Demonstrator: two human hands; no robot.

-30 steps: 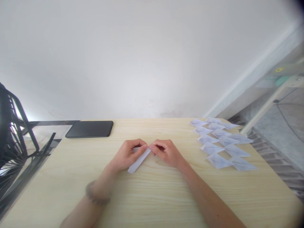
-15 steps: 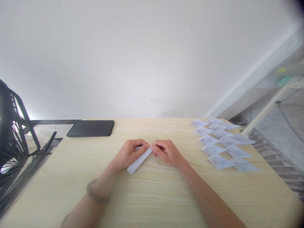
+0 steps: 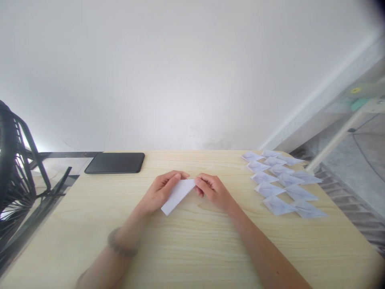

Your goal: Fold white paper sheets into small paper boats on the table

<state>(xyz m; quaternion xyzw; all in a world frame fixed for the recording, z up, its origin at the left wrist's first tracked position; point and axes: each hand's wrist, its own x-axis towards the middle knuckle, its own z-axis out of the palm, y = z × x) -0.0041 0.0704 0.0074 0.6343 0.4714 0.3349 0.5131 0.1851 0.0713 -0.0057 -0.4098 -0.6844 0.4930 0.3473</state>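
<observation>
A folded piece of white paper point(image 3: 179, 196) slants between my hands, just over the middle of the table. My left hand point(image 3: 161, 190) grips its left side, thumb on top and fingers behind. At the paper's upper right corner, my right hand point(image 3: 213, 190) pinches the edge between thumb and forefinger. The paper's far side and the fingertips beneath it are hidden. Off to the right lie several folded white paper pieces point(image 3: 279, 205) with pointed ends, laid out in two slanting columns.
A black smartphone point(image 3: 114, 163) lies at the table's far left corner. The pale wooden table point(image 3: 192, 249) meets a white wall point(image 3: 186, 80) at the back. A black chair point(image 3: 21, 160) stands beyond the left edge, and a white metal leg point(image 3: 337, 140) beyond the right.
My left thumb has slid back up and left from the paper's tip, so more of the paper's face shows. My right hand has shifted slightly right, still pinching the corner.
</observation>
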